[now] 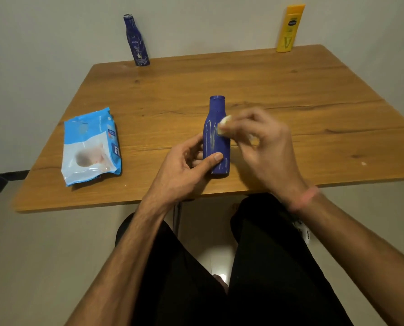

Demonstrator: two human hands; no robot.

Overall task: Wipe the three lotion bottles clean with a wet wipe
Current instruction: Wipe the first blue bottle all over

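Presently, on the wooden table (290, 85):

Item one: small blue bottle (216, 137), upright near the front edge, just ahead of the person's lap. White streaks run down its facing side. It stands on its base, likely so that the table takes the weight while the sides are rubbed.

Item two: left hand (186, 165), at the bottle's lower half. The thumb presses the front low down and the fingers (197, 156) curl round the far side, closed on the bottle. The hold sits low, which appears to leave the upper body free for cleaning and to stop the bottle from tipping.

Item three: right hand (264, 142), blurred. Its fingers (241, 124) are bunched together, pinching a small folded wet wipe (224, 125) against the bottle's upper right side, beside the streaks. The wipe is wadded small, probably to give a firm rubbing pad.

Item four: pack of wipes (91, 147), lying flat to the left, well apart from the hands, within reach should a fresh sheet be wanted.

Item five: second blue bottle (136, 41), upright at the far left corner against the wall, streaked white.

Item six: yellow bottle (290, 28), upright at the far right corner. Whether it is soiled cannot be told.

Judgement: the first bottle is in hand; two wait at the back, out of the working space.
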